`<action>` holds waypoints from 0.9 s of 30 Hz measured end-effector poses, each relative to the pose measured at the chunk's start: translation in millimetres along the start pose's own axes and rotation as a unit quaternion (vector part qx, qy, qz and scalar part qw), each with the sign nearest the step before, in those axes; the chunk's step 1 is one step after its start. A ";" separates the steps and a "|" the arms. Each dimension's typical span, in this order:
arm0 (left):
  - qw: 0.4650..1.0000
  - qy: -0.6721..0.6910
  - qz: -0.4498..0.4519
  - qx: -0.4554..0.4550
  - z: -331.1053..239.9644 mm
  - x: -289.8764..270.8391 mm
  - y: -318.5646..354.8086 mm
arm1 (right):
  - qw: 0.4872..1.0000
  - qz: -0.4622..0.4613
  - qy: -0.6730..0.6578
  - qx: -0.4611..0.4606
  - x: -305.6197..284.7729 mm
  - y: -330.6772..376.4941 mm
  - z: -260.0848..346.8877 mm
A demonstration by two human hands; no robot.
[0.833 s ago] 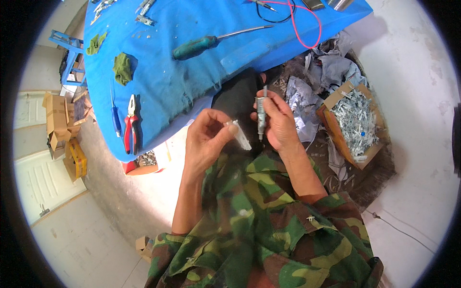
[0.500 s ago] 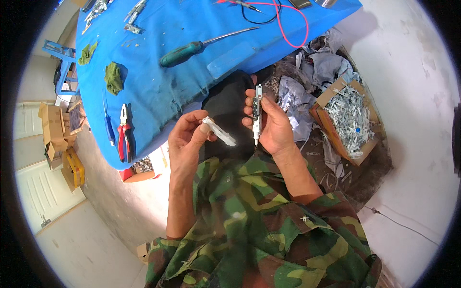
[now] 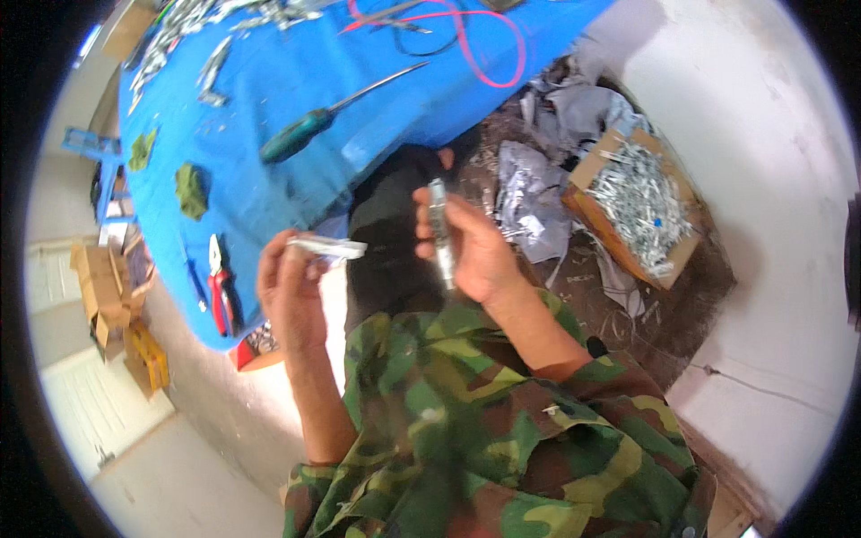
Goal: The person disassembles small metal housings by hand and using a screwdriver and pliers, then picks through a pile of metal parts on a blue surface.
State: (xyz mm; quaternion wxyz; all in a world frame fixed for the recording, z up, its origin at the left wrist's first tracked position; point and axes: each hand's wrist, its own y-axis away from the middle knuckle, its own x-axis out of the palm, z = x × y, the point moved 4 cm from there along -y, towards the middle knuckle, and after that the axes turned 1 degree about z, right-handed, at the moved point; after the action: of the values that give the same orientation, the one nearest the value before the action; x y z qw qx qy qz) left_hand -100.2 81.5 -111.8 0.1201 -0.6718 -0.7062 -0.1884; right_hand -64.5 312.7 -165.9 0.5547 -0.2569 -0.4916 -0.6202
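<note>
Both hands are raised in front of a person in a camouflage shirt [image 3: 475,430], just off the near edge of a counter [image 3: 296,179] covered in blue cloth. On the left, the left hand [image 3: 291,287] has its fingers closed around a small flat white strip [image 3: 327,247], which pokes out to the right from the fingertips and lies roughly level. A short gap separates it from the right hand [image 3: 471,255], which grips a slim grey metal cylinder [image 3: 438,233] held nearly upright, its top end standing above the fingers and its lower part pressed against the palm. Strip and cylinder are near each other but not touching. Going across the counter from its left side: a pair of red-handled pliers [image 3: 220,282] lies near the left near corner, two scraps of green cloth [image 3: 190,190] sit further up that side, a screwdriver with a teal handle [image 3: 305,130] lies at a slant near the middle, and a red cable [image 3: 489,45] loops along the far right edge. Small metal parts [image 3: 206,27] are scattered at the far left corner. To the right of the hands, on the floor, crumpled grey sheeting [image 3: 538,188] lies beside an open cardboard box [image 3: 641,206] filled with small silvery metal pieces, next to a pale wall [image 3: 771,179].
</note>
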 end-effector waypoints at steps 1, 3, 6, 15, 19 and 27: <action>1.000 0.006 -0.010 0.008 -1.6 -10.8 -6.3 | 1.000 -0.007 0.004 -0.003 -5.4 -1.2 -0.3; 0.998 -0.009 0.054 0.017 -9.4 -17.1 -20.2 | 0.999 -0.007 -0.033 0.016 -11.4 -3.3 -4.3; 0.999 -0.003 -0.015 0.034 -8.0 -31.7 -44.9 | 0.999 -0.030 -0.032 0.026 -22.6 -5.9 -16.1; 0.939 -0.204 0.268 -0.070 29.8 240.2 45.8 | 0.995 -0.009 -0.052 -0.088 -16.5 4.0 -7.2; 0.941 -0.253 0.225 -0.014 40.6 196.6 26.0 | 0.997 -0.067 -0.036 -0.026 -37.0 -5.0 -16.2; 0.931 -0.339 0.137 0.010 46.0 128.8 15.0 | 0.997 -0.062 -0.028 0.039 -32.0 -1.7 -12.2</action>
State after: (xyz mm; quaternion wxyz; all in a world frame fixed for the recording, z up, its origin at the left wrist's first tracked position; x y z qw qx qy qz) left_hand -90.2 217.9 -97.2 -0.0951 -0.7849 -0.6075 0.0759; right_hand -55.2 315.6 -198.8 0.5113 -0.2210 -0.5456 -0.6262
